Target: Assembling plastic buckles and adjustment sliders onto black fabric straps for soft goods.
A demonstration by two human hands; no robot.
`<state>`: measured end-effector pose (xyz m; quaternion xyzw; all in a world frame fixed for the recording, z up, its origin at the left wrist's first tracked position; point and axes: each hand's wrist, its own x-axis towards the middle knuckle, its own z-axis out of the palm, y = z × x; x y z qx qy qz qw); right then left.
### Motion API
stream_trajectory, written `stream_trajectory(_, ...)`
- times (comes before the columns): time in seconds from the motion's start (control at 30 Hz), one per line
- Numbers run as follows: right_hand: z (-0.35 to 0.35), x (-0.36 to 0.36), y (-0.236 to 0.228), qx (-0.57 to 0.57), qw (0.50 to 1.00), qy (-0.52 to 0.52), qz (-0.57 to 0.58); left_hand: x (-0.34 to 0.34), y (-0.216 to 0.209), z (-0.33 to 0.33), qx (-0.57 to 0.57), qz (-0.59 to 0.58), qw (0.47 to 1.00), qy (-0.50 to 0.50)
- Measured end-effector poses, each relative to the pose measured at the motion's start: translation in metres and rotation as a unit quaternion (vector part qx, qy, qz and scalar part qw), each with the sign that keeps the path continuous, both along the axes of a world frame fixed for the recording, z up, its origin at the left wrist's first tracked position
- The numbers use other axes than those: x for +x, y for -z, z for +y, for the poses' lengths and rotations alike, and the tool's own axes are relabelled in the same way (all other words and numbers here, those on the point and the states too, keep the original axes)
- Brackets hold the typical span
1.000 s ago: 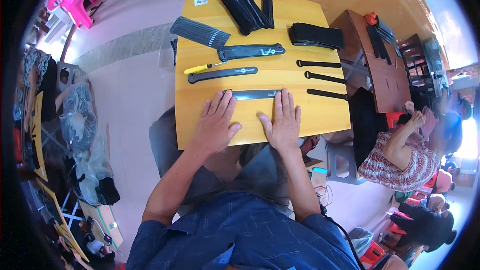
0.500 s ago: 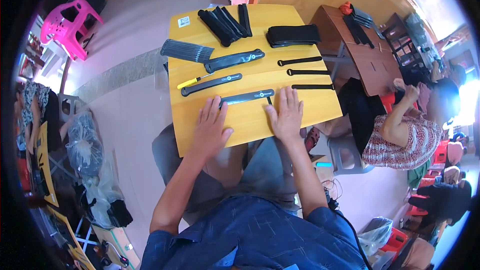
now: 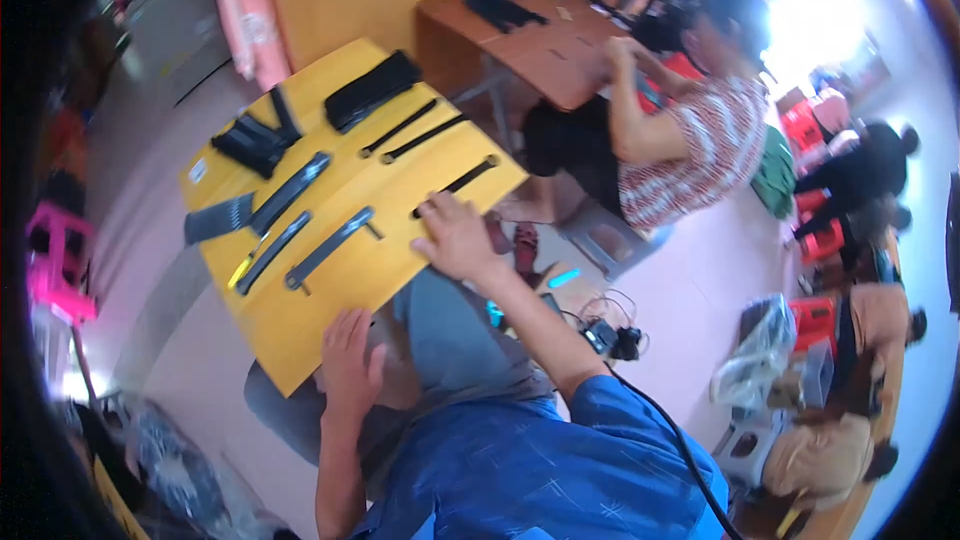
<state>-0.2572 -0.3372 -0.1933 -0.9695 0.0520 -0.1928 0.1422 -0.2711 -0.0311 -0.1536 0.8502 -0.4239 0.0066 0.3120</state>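
Observation:
My left hand (image 3: pixel 350 365) hangs by the near edge of the yellow table (image 3: pixel 300 355), holding nothing, its fingers stretched out and the thumb apart. My right hand (image 3: pixel 460 237) lies at the near right edge with its fingers extended. Its fingertips are at the end of a black strap (image 3: pixel 468 176); blur hides whether they touch it. Two more black straps (image 3: pixel 425 138) lie beyond. Left of my right hand is a dark narrow sleeve (image 3: pixel 332 248) with black strap ends sticking out of it. Another dark sleeve (image 3: pixel 272 255) lies beside a yellow-handled tool (image 3: pixel 240 272).
Toward the back are a stack of black straps (image 3: pixel 370 92), a loose black bundle (image 3: pixel 250 148), a larger dark sleeve (image 3: pixel 290 195) and a pile of grey sleeves (image 3: pixel 220 218). A seated person (image 3: pixel 690 150) works at a brown table (image 3: pixel 560 65) on the right. Cables (image 3: pixel 605 325) lie below.
My view has swung to the right, so the table appears turned and farther left. My left hand has drawn back from the sleeve to the table edge. The right hand has shifted to the nearest strap.

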Motion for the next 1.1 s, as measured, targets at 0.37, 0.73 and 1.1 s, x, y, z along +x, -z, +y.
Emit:
stream_trajectory(0.37, -0.004, -0.028, -0.004, 0.02, 0.994, -0.095, -0.047, -0.028, 0.008, -0.017, 0.028, 0.038, 0.999, 0.024)
stream_trajectory(0.73, 0.045, -0.061, -0.046, 0.065, 0.97, -0.153, -0.179, -0.058, 0.002, 0.012, -0.014, 0.101, 0.995, 0.003)
stream_trajectory(1.1, 0.131, -0.1, -0.144, 0.66, 0.708, -0.247, -0.031, -0.079, -0.036, 0.021, -0.302, 0.299, 0.904, -0.048)
